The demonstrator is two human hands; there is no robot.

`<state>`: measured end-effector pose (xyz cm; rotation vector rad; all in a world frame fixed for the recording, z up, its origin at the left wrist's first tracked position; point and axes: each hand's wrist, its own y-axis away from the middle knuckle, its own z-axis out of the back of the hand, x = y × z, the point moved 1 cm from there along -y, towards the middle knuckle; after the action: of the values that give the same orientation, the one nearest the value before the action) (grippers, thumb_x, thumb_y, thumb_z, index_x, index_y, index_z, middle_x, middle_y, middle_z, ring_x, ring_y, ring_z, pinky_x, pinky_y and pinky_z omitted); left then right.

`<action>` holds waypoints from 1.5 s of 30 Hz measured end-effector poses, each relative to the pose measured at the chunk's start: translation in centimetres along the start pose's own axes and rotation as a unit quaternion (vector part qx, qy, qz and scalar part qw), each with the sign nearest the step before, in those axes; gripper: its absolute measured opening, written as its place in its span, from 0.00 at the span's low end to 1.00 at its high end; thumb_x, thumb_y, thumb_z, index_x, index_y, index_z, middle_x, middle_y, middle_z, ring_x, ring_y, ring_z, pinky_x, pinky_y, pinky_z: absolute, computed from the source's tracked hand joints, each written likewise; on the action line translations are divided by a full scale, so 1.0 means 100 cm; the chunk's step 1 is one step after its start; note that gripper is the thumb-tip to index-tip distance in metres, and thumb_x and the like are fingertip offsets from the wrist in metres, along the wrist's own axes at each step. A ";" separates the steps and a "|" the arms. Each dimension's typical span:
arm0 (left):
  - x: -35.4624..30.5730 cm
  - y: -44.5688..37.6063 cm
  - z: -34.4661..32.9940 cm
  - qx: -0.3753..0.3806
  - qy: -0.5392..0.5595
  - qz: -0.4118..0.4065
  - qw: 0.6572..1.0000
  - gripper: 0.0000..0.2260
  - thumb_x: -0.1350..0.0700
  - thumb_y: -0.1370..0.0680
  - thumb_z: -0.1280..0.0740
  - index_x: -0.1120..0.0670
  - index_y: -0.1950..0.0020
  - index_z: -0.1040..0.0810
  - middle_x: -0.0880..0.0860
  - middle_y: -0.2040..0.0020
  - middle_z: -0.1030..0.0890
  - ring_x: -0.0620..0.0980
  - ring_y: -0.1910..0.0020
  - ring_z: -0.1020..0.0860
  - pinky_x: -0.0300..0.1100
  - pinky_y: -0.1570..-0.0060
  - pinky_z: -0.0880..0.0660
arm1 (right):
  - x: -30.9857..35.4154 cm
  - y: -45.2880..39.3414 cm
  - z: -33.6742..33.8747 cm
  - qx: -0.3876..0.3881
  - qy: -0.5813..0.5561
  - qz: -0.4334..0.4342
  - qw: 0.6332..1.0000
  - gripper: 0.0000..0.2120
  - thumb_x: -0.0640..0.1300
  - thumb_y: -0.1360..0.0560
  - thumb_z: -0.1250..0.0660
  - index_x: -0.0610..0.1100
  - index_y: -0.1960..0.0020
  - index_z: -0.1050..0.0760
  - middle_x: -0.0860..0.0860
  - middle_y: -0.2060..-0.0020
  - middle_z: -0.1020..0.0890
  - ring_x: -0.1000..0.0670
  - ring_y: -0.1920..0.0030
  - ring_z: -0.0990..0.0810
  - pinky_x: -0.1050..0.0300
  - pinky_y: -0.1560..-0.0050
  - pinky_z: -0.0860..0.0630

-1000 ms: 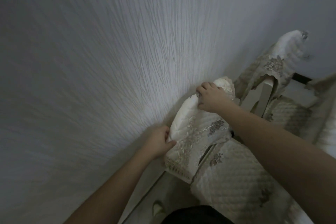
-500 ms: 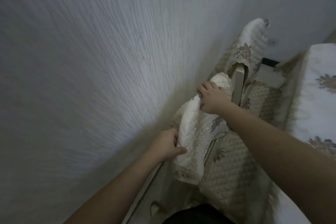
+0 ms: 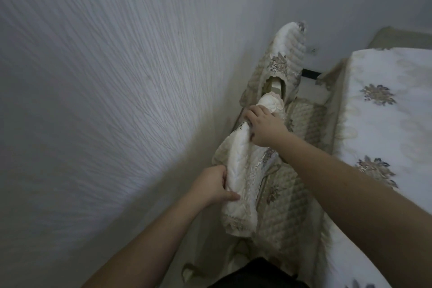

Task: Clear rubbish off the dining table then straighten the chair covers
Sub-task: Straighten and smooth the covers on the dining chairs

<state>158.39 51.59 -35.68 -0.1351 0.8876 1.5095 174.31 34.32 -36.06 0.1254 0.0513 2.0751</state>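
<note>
A cream quilted chair cover (image 3: 240, 175) with embroidered flowers hangs over the back of the nearest chair, close to the wall. My left hand (image 3: 214, 186) grips its lower near edge, thumb on the outside. My right hand (image 3: 263, 125) clutches the cover's upper far end, bunching the fabric at the top of the chair back. The quilted beige seat cushion (image 3: 284, 208) of this chair lies right of the cover. A second chair's back cover (image 3: 284, 56) stands further off, with the bare chair frame (image 3: 277, 87) showing beneath it.
A textured white wall (image 3: 117, 100) runs close along the left. The dining table with its white flowered tablecloth (image 3: 383, 124) fills the right side. The second chair's seat cushion (image 3: 308, 121) sits between wall and table. Dark clothing (image 3: 257, 273) shows at the bottom.
The view has swung right, bringing the table into sight. Both hands keep hold of the cover, which has turned from spread flat to bunched and narrower along the chair back.
</note>
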 end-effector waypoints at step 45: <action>-0.024 -0.062 -0.011 -0.023 0.007 -0.032 0.999 0.42 0.53 0.27 0.29 0.60 0.24 0.53 0.63 0.33 0.29 0.62 0.38 0.27 0.47 0.46 0.29 | 0.173 0.155 -0.055 0.067 -0.435 -0.437 0.784 0.28 0.49 0.23 0.37 0.37 0.29 0.42 0.39 0.34 0.30 0.40 0.36 0.28 0.52 0.40 0.30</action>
<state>163.87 48.32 -37.80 -0.2061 0.8524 1.4704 151.86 42.00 -38.96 0.9511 -0.2656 0.9277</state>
